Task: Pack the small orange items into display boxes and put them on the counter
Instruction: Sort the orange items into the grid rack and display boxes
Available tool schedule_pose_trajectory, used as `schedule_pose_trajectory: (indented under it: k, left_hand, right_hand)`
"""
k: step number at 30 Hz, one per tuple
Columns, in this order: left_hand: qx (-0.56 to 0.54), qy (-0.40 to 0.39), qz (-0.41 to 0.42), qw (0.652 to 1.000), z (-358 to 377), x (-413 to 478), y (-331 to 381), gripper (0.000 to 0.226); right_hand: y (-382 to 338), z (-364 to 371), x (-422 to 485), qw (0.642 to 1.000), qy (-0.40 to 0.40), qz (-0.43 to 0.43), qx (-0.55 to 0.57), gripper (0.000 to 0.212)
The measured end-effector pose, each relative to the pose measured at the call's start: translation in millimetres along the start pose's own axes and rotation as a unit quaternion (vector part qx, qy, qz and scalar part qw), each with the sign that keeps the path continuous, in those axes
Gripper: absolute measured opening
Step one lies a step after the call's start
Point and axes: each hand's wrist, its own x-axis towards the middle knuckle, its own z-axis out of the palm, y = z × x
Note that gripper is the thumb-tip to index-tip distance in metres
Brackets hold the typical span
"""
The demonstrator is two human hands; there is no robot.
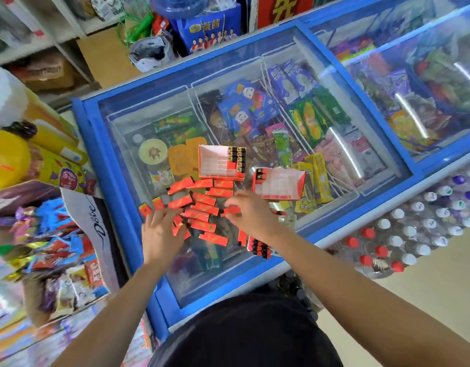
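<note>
Orange items (199, 207) lie scattered on the freezer lid (117, 181) beside two part-filled display boxes (220, 162); your left hand (162, 229) rests flat on them, your right hand (245, 210) curls over one, grip unclear, so slot each upright, row by row.

Ice cream packs (305, 123) piled under the glass, bottles (413, 234) with white and red caps off right, Dove box (96, 218) and loose candy (51, 234) left, blue bag (210, 30) up back.
</note>
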Motion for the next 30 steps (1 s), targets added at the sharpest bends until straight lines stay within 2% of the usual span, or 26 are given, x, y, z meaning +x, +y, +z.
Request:
schedule_pose_trajectory:
  k: [5, 9, 13, 18, 23, 26, 30]
  left_hand:
    - [-0.021, -0.01, -0.146, 0.989, -5, -27, -1, 0.048]
    - [-0.012, -0.02, -0.107, 0.994, 4, -39, -5, 0.045]
    - [-0.015, -0.02, -0.092, 0.995, 8, -47, -7, 0.041]
    - [-0.045, -0.07, -0.124, 0.989, 9, -47, -5, 0.039]
    - [-0.064, -0.084, -0.135, 0.985, 6, -41, -6, 0.038]
    - [-0.052, -0.083, -0.129, 0.987, 5, -41, -5, 0.047]
    - [-0.05, -0.085, -0.14, 0.985, 4, -42, -1, 0.055]
  right_hand:
    - [-24, 36, 12, 0.995, -0.071, -0.001, -0.066, 0.045]
    - [-32, 60, 14, 0.985, -0.083, -0.025, -0.147, 0.071]
    - [-36, 73, 15, 0.976, -0.077, -0.032, -0.202, 0.08]
    - [-40, 75, 18, 0.974, -0.069, 0.007, -0.217, 0.076]
    - [-34, 78, 16, 0.975, -0.04, 0.041, -0.214, 0.048]
    - [-35, 77, 17, 0.972, -0.051, 0.057, -0.22, 0.047]
    - [-46, 79, 22, 0.973, -0.052, 0.016, -0.226, 0.051]
